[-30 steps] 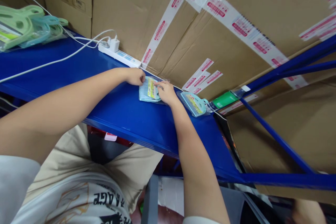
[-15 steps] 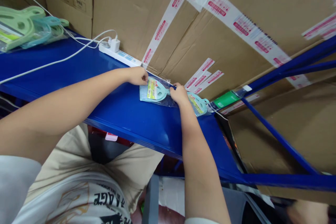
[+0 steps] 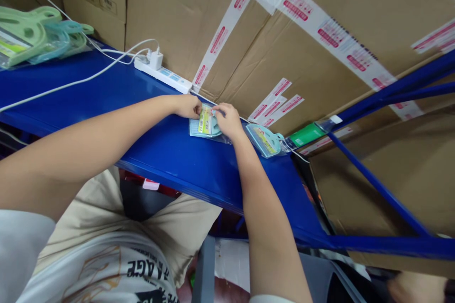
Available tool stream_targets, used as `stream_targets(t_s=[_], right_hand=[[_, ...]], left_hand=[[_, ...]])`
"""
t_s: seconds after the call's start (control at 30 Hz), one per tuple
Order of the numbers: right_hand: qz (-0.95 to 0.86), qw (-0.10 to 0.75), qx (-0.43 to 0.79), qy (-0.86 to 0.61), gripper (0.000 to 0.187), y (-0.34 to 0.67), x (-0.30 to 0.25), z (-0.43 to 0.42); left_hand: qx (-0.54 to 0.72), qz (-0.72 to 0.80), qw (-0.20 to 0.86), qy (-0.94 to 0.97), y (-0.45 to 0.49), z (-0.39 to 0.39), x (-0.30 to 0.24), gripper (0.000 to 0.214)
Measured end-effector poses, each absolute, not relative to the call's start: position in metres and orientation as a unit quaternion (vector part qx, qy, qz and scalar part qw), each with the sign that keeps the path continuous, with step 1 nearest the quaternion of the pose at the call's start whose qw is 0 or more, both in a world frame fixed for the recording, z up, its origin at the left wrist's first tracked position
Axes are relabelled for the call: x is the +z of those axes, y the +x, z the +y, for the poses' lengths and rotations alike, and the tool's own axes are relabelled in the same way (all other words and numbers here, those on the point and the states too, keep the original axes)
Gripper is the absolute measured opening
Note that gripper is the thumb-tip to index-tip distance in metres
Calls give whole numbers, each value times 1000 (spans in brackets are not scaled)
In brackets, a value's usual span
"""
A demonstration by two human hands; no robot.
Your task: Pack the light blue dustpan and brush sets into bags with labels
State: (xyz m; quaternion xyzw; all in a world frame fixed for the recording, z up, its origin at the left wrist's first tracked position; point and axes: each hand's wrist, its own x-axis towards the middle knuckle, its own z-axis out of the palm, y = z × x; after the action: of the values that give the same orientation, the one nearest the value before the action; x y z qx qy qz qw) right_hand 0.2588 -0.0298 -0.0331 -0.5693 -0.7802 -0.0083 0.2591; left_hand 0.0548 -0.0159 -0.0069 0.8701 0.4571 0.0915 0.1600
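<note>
A small clear bag with a pale blue plastic item and a yellow label (image 3: 204, 126) lies on the blue shelf (image 3: 159, 151). My left hand (image 3: 186, 105) pinches the bag's upper left edge with closed fingers. My right hand (image 3: 226, 120) rests on the bag's right side, fingers curled and pressing its top edge. A second bagged blue item (image 3: 265, 140) lies just right of my right wrist, untouched.
Taped cardboard boxes (image 3: 284, 33) wall the back of the shelf. A white power strip (image 3: 161, 75) with a charger and cables lies behind my left hand. Green and blue plastic items in bags (image 3: 31, 40) are stacked at the far left. Blue frame bars (image 3: 377, 189) cross on the right.
My right hand had slid right to the bag's far end, then came back left onto the bag near my left hand. The left hand stayed in place.
</note>
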Motion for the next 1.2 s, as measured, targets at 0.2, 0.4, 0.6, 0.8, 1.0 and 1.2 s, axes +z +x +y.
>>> stream_targets(t_s=[0.2,0.4,0.6,0.8,1.0,1.2], right_hand=[[-752,229,-13,-618,29,269,-32,-34],[-760,229,-18,-609,33,253,-33,-37],[-747,197,-32,-635,30,254,-32,-42],[-782,191,9,-593,36,247,-38,-34],[-778,180,22,-601,39,245,-37,-36],[-781,184,24,-597,39,244,-37,-39]], left_hand=[[81,464,144,870,55,-20,-3,25],[71,469,145,868,55,-21,-3,29],[71,468,172,864,53,-18,-4,35],[70,458,186,867,53,-19,-3,40],[91,439,228,864,49,-10,-7,42],[121,460,234,848,49,-9,-8,42]])
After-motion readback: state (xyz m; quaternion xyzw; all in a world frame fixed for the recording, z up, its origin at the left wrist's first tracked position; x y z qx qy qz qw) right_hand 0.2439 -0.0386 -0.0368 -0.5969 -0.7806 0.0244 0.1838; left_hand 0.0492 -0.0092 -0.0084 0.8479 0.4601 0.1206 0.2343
